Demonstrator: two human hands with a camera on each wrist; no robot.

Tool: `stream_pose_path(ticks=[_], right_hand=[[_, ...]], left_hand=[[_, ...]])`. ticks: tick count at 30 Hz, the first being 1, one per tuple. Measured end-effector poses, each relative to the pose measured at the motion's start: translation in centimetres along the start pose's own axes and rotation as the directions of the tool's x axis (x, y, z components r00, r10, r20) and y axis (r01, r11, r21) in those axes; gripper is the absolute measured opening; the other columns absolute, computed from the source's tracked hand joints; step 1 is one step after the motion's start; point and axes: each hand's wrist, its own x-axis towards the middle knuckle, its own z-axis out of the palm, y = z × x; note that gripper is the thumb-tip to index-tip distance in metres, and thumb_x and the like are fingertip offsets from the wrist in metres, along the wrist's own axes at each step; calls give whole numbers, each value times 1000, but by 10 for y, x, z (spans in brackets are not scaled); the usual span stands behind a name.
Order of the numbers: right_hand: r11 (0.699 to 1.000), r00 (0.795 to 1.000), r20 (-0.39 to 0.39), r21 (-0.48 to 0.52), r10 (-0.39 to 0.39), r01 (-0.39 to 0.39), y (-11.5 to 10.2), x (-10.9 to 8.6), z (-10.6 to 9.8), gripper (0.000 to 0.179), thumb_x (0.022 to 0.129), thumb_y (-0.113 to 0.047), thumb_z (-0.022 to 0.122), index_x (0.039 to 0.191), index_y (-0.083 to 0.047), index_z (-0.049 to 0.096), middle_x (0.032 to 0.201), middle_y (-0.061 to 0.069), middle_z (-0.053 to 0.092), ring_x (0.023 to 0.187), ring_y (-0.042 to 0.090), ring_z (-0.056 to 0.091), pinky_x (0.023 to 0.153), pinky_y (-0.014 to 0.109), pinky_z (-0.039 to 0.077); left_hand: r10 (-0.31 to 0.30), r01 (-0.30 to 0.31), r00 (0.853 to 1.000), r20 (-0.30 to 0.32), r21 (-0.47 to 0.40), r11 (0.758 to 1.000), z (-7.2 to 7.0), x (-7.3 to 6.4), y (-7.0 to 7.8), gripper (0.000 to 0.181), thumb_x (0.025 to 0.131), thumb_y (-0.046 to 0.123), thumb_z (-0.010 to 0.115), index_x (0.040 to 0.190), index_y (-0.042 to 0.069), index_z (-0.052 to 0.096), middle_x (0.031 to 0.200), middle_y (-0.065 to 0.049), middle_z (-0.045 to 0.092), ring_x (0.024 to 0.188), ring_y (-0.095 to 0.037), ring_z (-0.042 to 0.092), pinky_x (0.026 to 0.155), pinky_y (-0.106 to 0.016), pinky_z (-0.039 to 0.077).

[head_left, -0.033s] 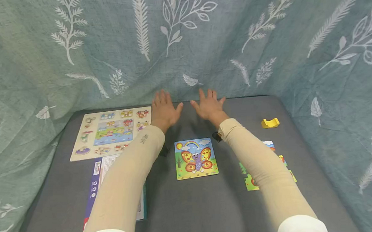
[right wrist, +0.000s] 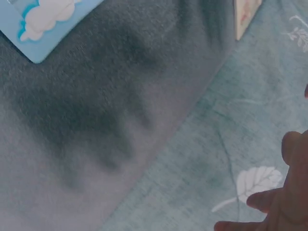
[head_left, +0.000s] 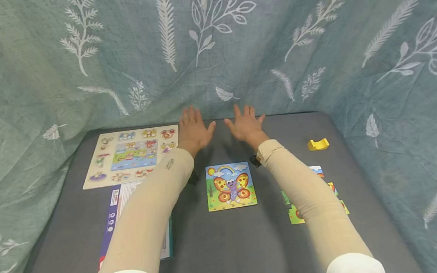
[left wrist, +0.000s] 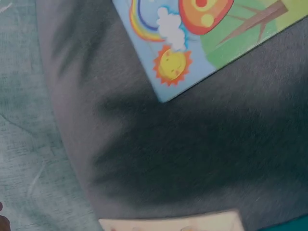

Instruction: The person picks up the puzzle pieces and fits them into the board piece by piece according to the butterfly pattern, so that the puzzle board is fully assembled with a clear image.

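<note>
Both hands are held out over the back of the grey table with fingers spread, holding nothing. The left hand (head_left: 194, 129) is beside the right edge of a wooden peg puzzle board (head_left: 103, 170). To its right is the right hand (head_left: 246, 125), its thumb pointing toward the left one. A square butterfly picture puzzle (head_left: 231, 186) lies flat between the forearms; its sun corner (left wrist: 172, 66) shows in the left wrist view and a cloud corner (right wrist: 48, 19) in the right wrist view. Fingers of the right hand (right wrist: 281, 192) appear at the right wrist view's edge, above hand-shaped shadows.
Under the left forearm, partly hidden, lies a purple and teal box (head_left: 106, 237). Several loose puzzle pieces (head_left: 295, 215) are half covered by the right forearm. A yellow U-shaped block (head_left: 318, 145) sits at the back right. A patterned green curtain (head_left: 134, 47) hangs behind the table.
</note>
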Motion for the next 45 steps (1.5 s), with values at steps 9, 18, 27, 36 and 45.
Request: stream_pose_path(ticks=[9, 18, 27, 36, 45], right_hand=[[964, 953, 144, 23, -266, 266, 44, -29, -11, 56, 99, -38, 49, 143, -4, 42, 144, 22, 46, 132, 40, 43, 107, 56, 36], [919, 859, 348, 19, -375, 393, 137, -89, 23, 53, 80, -23, 78, 122, 3, 59, 116, 21, 62, 107, 38, 59, 92, 49, 48], [919, 897, 205, 23, -391, 395, 151, -92, 57, 35, 73, -20, 83, 88, -6, 55, 84, 6, 48, 75, 20, 43, 67, 35, 38], [891, 904, 63, 212, -423, 402, 95, -67, 52, 16, 85, -14, 72, 86, -7, 58, 73, 4, 58, 62, 15, 48, 59, 32, 39], [828, 836, 151, 313, -528, 466, -6, -48, 92, 21, 83, -27, 76, 85, -10, 64, 80, 4, 64, 68, 13, 56, 62, 26, 46]], left_hand=[[119, -110, 982, 145, -68, 992, 24, -34, -13, 80, 97, 49, 44, 147, -10, 24, 156, -27, 20, 146, -42, 15, 119, -52, 16], [200, -182, 936, 288, -89, 979, 75, -100, -43, 105, 73, 40, 83, 149, -4, 26, 159, -20, 19, 146, -45, 10, 117, -58, 16], [226, -199, 935, 274, -124, 972, 85, -106, -45, 110, 68, 36, 86, 151, 1, 24, 161, -15, 16, 147, -45, 6, 116, -62, 13], [210, -197, 936, 283, -74, 978, 85, -106, -47, 108, 71, 36, 84, 152, 0, 22, 161, -13, 14, 148, -42, 6, 117, -59, 11], [203, -201, 938, 282, -36, 979, 87, -110, -43, 105, 72, 39, 83, 151, 1, 24, 161, -13, 16, 147, -42, 10, 117, -58, 15]])
